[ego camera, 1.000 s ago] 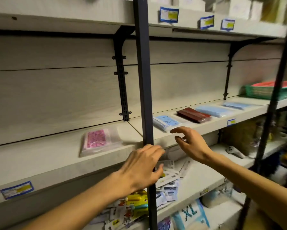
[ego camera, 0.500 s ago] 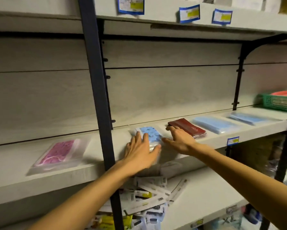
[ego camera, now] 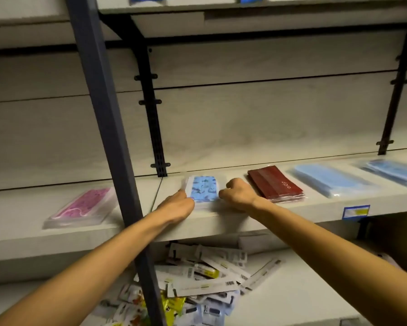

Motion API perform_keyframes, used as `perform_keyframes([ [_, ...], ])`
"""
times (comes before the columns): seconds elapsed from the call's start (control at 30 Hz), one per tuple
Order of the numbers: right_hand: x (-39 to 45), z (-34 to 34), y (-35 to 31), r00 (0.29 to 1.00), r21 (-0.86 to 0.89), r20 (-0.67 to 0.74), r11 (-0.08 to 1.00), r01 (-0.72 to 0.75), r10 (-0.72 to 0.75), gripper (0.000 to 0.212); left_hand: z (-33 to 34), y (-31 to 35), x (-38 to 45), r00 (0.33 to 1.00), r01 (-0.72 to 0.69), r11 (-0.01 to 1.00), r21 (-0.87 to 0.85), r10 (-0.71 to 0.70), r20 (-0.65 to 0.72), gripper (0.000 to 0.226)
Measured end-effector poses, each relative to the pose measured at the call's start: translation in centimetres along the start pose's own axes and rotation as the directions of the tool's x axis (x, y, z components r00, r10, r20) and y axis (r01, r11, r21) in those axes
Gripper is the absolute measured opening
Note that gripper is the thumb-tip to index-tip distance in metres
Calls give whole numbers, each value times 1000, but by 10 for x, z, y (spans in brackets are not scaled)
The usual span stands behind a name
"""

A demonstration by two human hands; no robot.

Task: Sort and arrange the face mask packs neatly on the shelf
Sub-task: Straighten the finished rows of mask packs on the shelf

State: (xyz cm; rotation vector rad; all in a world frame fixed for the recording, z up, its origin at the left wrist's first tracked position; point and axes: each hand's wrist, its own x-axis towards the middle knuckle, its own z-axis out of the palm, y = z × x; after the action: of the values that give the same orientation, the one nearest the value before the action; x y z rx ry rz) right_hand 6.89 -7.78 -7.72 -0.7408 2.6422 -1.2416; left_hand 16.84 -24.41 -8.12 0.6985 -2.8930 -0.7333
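Blue patterned mask pack [ego camera: 203, 189] flat on shelf [ego camera: 315, 208], left hand [ego camera: 177, 205] and right hand [ego camera: 238, 192] fingers pinching its sides

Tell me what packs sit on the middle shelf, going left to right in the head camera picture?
Pink patterned mask pack in clear plastic → blue patterned mask pack, between the two hands → dark red mask pack → plain light blue mask pack → another light blue pack at the right edge.

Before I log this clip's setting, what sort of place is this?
Probably a shop or its stockroom: long shelves carry a price label on the front edge, face mask packs lie in a row, and carded goods are heaped on the shelf below.
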Motion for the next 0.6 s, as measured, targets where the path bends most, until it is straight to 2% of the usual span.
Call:
perform_keyframes([
  [0.07, -2, 7, -3, 1000, 13, -11, 1000, 15, -15, 21, -2, -4, -2, 999, 26, 999, -20, -27, -24, 46],
  [0.13, -5, 12, -9, 999, -6, 19, 1000, 27, -27, 11, -6, -8, -7, 997, 55, 998, -42, -57, -50, 47],
  [0.23, -6, 17, -15, 998, -35, 43, 998, 44, -42, 30, -9, -11, -14, 992, 94, 995, -12, -95, -82, 53],
  [0.33, -11, 19, -17, 997, -76, 46, 995, 60, -57, 39, -9, -12, -18, 990, 120, 992, 29, -117, -81, 53],
  [0.43, -13, 21, -17, 996, -180, 14, 979, 91, -90, 30, -8, -11, -22, 987, 131, 991, 37, -127, -94, 57],
  [0.53, -8, 21, -21, 988, -323, -2, 935, 148, -157, 46, -11, -8, -22, 977, 52, 998, 33, -44, -209, 62],
  [0.6, -2, 21, -23, 981, -328, 80, 925, 191, -175, 57, -15, -7, -17, 976, -10, 996, 94, 30, -214, 62],
])
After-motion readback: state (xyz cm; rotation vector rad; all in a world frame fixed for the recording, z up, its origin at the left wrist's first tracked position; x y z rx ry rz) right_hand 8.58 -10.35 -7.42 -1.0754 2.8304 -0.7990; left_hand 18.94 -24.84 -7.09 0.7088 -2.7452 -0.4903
